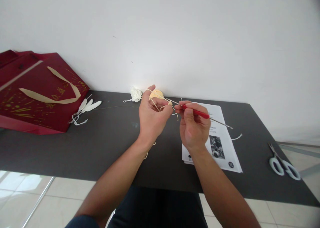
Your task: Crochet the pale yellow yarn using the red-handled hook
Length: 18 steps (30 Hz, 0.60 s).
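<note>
My right hand [195, 126] is closed round the red handle of a crochet hook [200, 113], whose metal shaft sticks out at both ends. The hook's left end reaches the cream yarn [170, 103] at my left fingertips. My left hand [153, 116] pinches a small piece of that yarn between thumb and finger, with its index finger raised and a strand looped over it. Behind my left hand sits a yellow yarn ball [156, 94], partly hidden. A white yarn ball [136, 94] lies just left of it.
Printed sheets [222, 151] lie under my right hand on the dark table [112, 138]. Scissors [283, 166] rest near the right edge. At the left stands a red paper bag [37, 94], with white leaf-shaped pieces [90, 105] beside it. A white wall rises behind.
</note>
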Available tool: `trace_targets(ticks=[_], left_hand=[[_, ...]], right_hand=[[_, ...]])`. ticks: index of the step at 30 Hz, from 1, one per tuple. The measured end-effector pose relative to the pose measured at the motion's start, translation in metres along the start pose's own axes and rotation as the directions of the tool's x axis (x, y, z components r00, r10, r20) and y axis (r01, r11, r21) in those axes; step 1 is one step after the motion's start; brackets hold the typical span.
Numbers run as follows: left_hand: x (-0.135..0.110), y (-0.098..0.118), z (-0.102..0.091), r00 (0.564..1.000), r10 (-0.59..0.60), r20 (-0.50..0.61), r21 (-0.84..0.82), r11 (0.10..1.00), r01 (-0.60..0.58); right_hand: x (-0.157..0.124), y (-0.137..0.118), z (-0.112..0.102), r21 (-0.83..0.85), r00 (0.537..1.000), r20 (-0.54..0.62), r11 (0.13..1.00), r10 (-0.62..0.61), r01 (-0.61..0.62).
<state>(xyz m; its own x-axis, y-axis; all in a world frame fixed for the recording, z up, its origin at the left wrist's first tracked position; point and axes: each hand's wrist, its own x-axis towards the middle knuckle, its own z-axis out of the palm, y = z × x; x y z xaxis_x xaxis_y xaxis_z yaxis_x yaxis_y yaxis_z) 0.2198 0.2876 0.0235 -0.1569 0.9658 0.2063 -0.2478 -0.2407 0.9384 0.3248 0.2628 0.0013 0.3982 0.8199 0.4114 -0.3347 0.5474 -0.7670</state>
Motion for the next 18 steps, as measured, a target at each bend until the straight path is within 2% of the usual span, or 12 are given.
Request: trace_targets(ticks=[3, 6, 12, 18], left_hand=[[0.003, 0.0, -0.002, 0.997, -0.064, 0.041, -0.091, 0.994, 0.068], [0.003, 0.001, -0.001, 0.994, -0.095, 0.061, -0.098, 0.99, 0.101], [-0.003, 0.007, 0.005, 1.0, -0.012, 0.01, 0.047, 0.999, 0.011], [-0.004, 0.006, 0.003, 0.999, 0.028, 0.028, 0.12, 0.992, -0.031]], right_hand=[[0.002, 0.001, -0.002, 0.09, 0.995, 0.01, 0.991, 0.103, -0.103], [0.01, 0.0, -0.007, 0.189, 0.98, 0.046, 0.962, 0.192, -0.198], [0.023, -0.003, -0.018, 0.19, 0.994, 0.092, 0.978, 0.065, -0.081], [0.022, -0.002, -0.021, 0.111, 0.991, 0.135, 0.994, 0.006, -0.021]])
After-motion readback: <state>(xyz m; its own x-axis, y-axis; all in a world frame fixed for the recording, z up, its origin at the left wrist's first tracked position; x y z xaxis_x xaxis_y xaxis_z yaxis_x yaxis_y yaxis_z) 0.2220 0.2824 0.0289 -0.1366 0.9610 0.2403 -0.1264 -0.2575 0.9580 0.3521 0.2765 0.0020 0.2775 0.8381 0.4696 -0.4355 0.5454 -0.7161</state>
